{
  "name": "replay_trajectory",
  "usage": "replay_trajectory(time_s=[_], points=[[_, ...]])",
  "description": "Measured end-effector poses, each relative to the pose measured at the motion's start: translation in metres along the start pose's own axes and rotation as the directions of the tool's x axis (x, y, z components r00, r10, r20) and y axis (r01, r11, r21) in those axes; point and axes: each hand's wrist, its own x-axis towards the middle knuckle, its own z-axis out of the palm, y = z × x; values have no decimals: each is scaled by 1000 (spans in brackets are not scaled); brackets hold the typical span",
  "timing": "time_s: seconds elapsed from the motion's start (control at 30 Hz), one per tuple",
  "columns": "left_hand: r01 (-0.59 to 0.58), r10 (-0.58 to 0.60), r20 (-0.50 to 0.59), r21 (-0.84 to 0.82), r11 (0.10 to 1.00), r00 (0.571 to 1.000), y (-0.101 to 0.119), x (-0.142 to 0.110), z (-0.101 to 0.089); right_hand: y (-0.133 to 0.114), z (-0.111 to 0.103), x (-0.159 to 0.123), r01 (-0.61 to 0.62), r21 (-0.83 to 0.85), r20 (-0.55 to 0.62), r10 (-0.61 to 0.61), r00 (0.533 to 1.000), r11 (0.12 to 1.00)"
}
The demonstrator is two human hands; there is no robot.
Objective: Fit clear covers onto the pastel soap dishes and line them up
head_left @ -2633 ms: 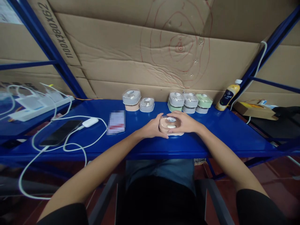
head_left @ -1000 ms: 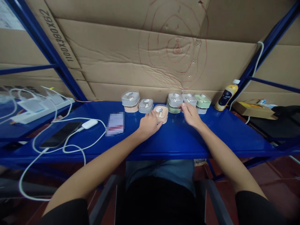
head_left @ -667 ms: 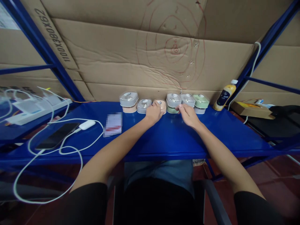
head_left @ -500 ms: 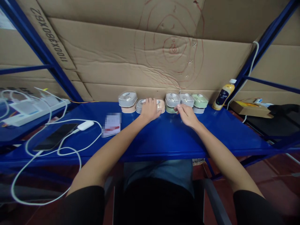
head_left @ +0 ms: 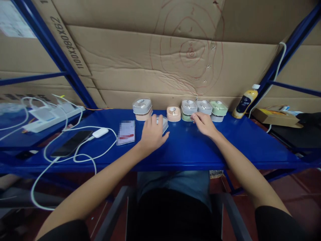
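My left hand (head_left: 153,132) is wrapped over a small grey lidded plastic box (head_left: 165,123), fingers over its top and thumb stretched out to the right. The hand covers most of that box. Behind it stands a single peach box (head_left: 174,114). To the left, a grey box (head_left: 142,106) is stacked on a peach one (head_left: 143,116). My right hand (head_left: 203,123) has its fingers curled beside a grey box (head_left: 189,106) stacked on a green one (head_left: 187,117); I see nothing in it. Right of these are another grey box (head_left: 205,107) and a green box (head_left: 219,107) on a grey one.
A phone (head_left: 126,133) lies left of my left hand. Farther left are a dark phone (head_left: 72,144), a white adapter (head_left: 100,132), looping white cables and a power strip (head_left: 55,118). A juice bottle (head_left: 245,102) leans at the right. Cardboard (head_left: 120,67) walls the back.
My left hand has drawn the grey box out of the row, toward me and slightly left, away from the peach box. My right hand stays by the stack. The view has shifted a little left.
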Motion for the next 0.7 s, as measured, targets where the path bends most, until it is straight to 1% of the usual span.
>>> replay_trajectory(time_s=[0.03, 0.07, 0.1, 0.13, 0.2, 0.27, 0.33, 0.37, 0.43, 0.53, 0.6, 0.7], points=[[76, -76, 0, 23, 997, 997, 1, -8, -4, 0, 1, 0, -7, 0, 0, 7, 1000, 1000], [132, -133, 27, 35, 991, 991, 2, -15, -7, -1, 2, 0, -16, 6, -3, 16, 1000, 1000], [164, -166, 67, 40, 986, 984, 2, -19, -7, -2, 2, 0, -19, 14, -1, 19, 1000, 1000], [170, -173, 108, 33, 985, 979, 1, -22, -7, -4, 3, -1, -12, 25, 8, 12, 1000, 1000], [109, -102, 157, -35, 993, 982, 2, -22, -2, -7, 5, -3, 37, 53, 33, -39, 999, 998], [2, 24, 148, -167, 986, 989, 5, -15, 5, -10, 6, -5, 121, 95, 69, -127, 989, 988], [-92, 139, 119, -335, 938, 983, 11, -4, 12, -11, 8, -8, 194, 133, 137, -212, 968, 972], [-118, 178, 110, -413, 903, 978, 14, 1, 15, -12, 9, -9, 213, 144, 184, -238, 954, 966], [-124, 221, 119, -537, 834, 968, 19, 10, 19, -11, 12, -11, 221, 147, 284, -255, 924, 964], [-81, 277, 190, -672, 736, 942, 15, 15, 21, -12, 16, -12, 207, 137, 391, -245, 887, 969], [-50, 307, 213, -743, 667, 928, 7, 14, 24, -13, 18, -11, 201, 137, 408, -240, 881, 970], [-42, 308, 169, -815, 577, 936, -5, 11, 28, -14, 14, -10, 183, 150, 376, -227, 898, 972]])
